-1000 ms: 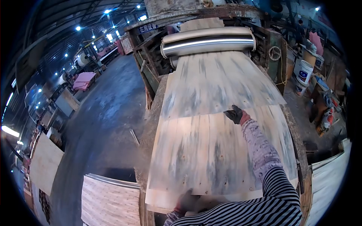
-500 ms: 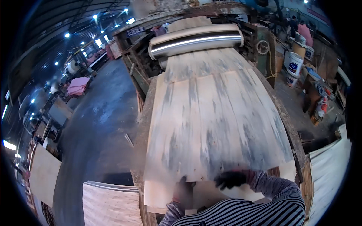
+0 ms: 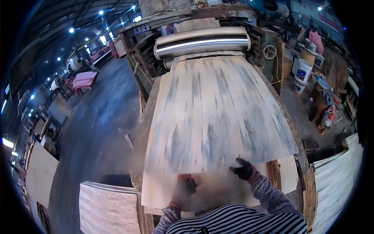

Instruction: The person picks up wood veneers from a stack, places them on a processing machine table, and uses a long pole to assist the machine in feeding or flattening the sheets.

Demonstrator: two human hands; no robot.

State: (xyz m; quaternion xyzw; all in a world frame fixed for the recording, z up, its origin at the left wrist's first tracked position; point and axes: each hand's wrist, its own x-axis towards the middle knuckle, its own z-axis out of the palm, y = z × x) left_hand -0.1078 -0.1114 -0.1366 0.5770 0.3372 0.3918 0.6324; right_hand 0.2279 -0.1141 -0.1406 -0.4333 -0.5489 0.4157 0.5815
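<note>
A broad, grey-streaked wood veneer sheet (image 3: 218, 113) slopes away from me toward a shiny metal roller (image 3: 202, 45). Its near edge overlaps a paler sheet (image 3: 156, 191) underneath. My right hand (image 3: 243, 170), in a dark glove, is at that near edge with thumb and fingers apart; it grips nothing visible. Lower and to the left, my left hand (image 3: 184, 191), also gloved, is over the paler sheet, close to the streaked sheet's edge. A hazy patch blurs its fingers, so their closure and any contact are unclear.
Veneer stacks stand at lower left (image 3: 109, 206) and lower right (image 3: 339, 183). The roller's machine frame (image 3: 269, 58) rises ahead. White buckets (image 3: 303, 72) are on the right floor. An aisle (image 3: 99, 124) runs along the left, with pink sheets (image 3: 83, 80) farther back.
The streaked sheet has moved away from me toward the roller; the seam near the roller is now right beside it. My right hand has moved forward, while the left stays lower.
</note>
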